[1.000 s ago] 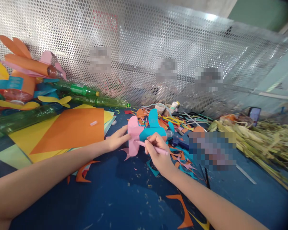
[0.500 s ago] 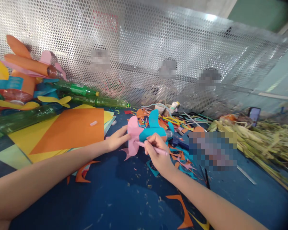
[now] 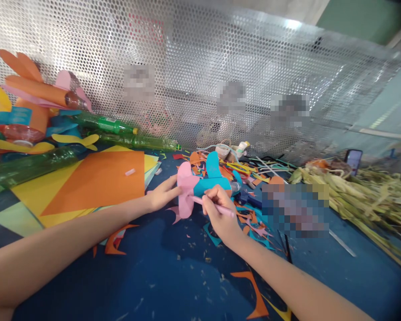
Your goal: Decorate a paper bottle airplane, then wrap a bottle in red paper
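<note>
A bottle wrapped in blue paper (image 3: 209,185) lies on the dark blue table, its clear neck pointing right. Pink paper fins (image 3: 186,187) stand at its left end, and a blue paper fin (image 3: 213,164) rises from its top. My left hand (image 3: 165,194) holds the left edge of the pink fins between its fingers. In a writing grip, my right hand (image 3: 222,216) is closed on a pink pen (image 3: 224,211), whose tip touches the pink paper. The pen cap's whereabouts I cannot make out for certain.
Orange and yellow paper sheets (image 3: 110,178) lie at the left, with paper-covered bottles (image 3: 43,91) and green bottles (image 3: 110,125) behind. Coloured scraps (image 3: 250,214) spread right of the hands. Dried husks (image 3: 361,196) and a phone (image 3: 353,161) are at the right. A perforated metal screen (image 3: 187,67) stands behind.
The blue fin has shifted slightly left and up. My right hand and the pen have moved very slightly right. My left hand keeps its hold on the pink fins.
</note>
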### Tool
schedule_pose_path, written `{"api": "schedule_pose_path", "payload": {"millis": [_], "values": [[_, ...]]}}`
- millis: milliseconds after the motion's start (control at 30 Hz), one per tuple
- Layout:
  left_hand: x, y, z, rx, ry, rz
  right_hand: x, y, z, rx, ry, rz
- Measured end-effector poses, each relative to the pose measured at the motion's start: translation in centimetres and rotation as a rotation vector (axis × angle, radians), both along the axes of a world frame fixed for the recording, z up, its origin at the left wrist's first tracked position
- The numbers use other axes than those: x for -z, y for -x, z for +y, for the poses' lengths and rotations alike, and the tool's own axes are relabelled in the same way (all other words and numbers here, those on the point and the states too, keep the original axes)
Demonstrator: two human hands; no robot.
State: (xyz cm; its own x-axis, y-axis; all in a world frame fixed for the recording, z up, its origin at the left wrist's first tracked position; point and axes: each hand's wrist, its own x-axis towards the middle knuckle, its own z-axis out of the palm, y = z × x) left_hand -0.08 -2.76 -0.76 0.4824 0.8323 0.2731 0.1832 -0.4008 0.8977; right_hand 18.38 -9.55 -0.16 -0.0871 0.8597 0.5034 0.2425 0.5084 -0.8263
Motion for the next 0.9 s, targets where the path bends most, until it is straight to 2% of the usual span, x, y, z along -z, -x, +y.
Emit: {"api": "schedule_pose_path", "payload": {"millis": [600,900], "values": [[-0.37,-0.04,-0.15,-0.016,0.001,0.025,0.09,-0.16,0.10,-0.042,0.027,-0.021],[-0.23,0.04,-0.03,-0.008,0.000,0.030,0.17,-0.11,0.11,0.013,-0.020,-0.018]]}}
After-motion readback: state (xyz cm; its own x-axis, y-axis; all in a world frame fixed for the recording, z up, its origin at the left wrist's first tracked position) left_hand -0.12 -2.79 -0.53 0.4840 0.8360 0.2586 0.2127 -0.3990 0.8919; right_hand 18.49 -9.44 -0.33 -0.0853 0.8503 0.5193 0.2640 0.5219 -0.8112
